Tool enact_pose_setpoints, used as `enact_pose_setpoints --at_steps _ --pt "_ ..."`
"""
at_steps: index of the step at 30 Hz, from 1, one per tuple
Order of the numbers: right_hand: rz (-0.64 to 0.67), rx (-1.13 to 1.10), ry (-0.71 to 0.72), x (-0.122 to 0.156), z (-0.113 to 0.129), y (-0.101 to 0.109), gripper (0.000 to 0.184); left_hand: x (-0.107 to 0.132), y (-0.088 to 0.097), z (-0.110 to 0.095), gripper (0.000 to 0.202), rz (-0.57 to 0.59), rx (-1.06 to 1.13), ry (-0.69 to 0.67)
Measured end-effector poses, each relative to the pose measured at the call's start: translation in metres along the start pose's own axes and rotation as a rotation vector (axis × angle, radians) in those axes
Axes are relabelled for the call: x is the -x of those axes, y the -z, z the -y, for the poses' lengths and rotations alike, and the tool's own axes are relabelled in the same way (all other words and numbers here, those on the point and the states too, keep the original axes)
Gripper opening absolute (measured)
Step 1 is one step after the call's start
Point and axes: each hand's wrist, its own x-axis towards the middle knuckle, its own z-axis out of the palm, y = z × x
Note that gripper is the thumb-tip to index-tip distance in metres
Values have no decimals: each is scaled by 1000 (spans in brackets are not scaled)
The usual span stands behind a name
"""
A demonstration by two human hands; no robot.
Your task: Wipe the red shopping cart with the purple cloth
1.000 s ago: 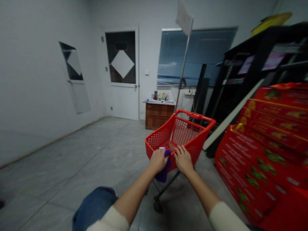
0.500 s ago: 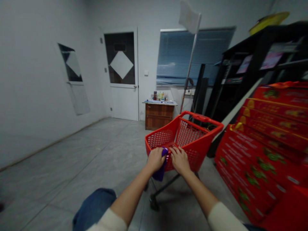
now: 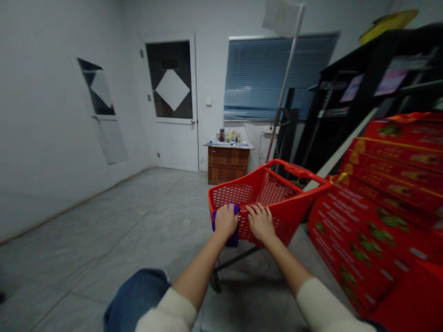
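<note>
Head view, near to far: bent knee in jeans (image 3: 134, 299) at the bottom edge left of centre, cream sleeves either side, both forearms running up to frame centre. Left hand (image 3: 225, 221) is balled round a purple cloth (image 3: 234, 239), fingers wrapped tight, cloth pressed against the outside of the near wall of the red cart (image 3: 294, 207); a tail of cloth hangs below the fist. Likely bunched like that so the palm puts pressure through it onto the mesh. Right hand (image 3: 260, 222) is just beside it, fingers spread and hooked over the same near rim, nothing else in it; reads as a brace so the cart doesn't roll on its wheels. Cart sits at frame centre, slightly right; basket looks empty as far as it shows. Frame and one wheel (image 3: 214, 282) are below it on the grey floor (image 3: 86, 240). Cart's right side is close against a leaning stack of red boxes (image 3: 380, 203) filling the lower right; can't tell if they touch. Behind those, black shelf (image 3: 363, 106) at upper right. A pole (image 3: 287, 78) with a white sheet on top rises behind the cart's far side, probably fixed to it, mount hidden. Far wall: wooden cabinet (image 3: 227, 162) with small bottles on top, under a blue blind (image 3: 273, 76); white door (image 3: 173, 101) to its left, closed
</note>
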Motion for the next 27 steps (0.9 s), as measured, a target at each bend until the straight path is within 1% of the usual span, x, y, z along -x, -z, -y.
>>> enact_pose_setpoints --at_steps 1,3,5,7,8,10,12,14,16,18,20,22,23,25,27 --pt "0 -2 7 1 -1 1 45 0 2 4 29 22 6 -20" --pt "6 -14 29 2 -4 1 46 0 6 17 28 57 18 -18" --pt "5 -26 46 2 -6 0 46 1 9 31 28 56 19 29" --pt "-3 -35 49 2 -6 -2 46 2 9 35 27 34 11 85" --pt "-4 -38 46 2 -4 -3 46 2 8 32 27 23 4 103" --pt "-1 -43 36 3 -1 -3 46 1 4 20 26 3 -12 98" --pt "6 -43 25 5 1 -1 46 -1 1 4 26 -7 -19 45" --pt "11 -39 30 8 0 2 46 -3 0 -5 26 6 -10 -24" --pt "22 -39 54 9 -4 5 46 -4 3 -3 26 42 10 -69" --pt "40 -47 75 9 -6 8 46 -3 6 9 27 59 26 -71" --pt "54 -55 80 9 -6 8 46 -2 9 24 27 50 33 -28" --pt "56 -58 74 8 -3 6 47 -1 9 32 27 33 26 40" --pt "51 -58 69 8 -1 5 47 -1 8 32 27 27 18 71" --pt "34 -58 62 8 3 2 47 -2 5 24 27 19 -6 98" --pt "21 -55 62 8 5 1 47 -4 2 10 28 15 -19 59"
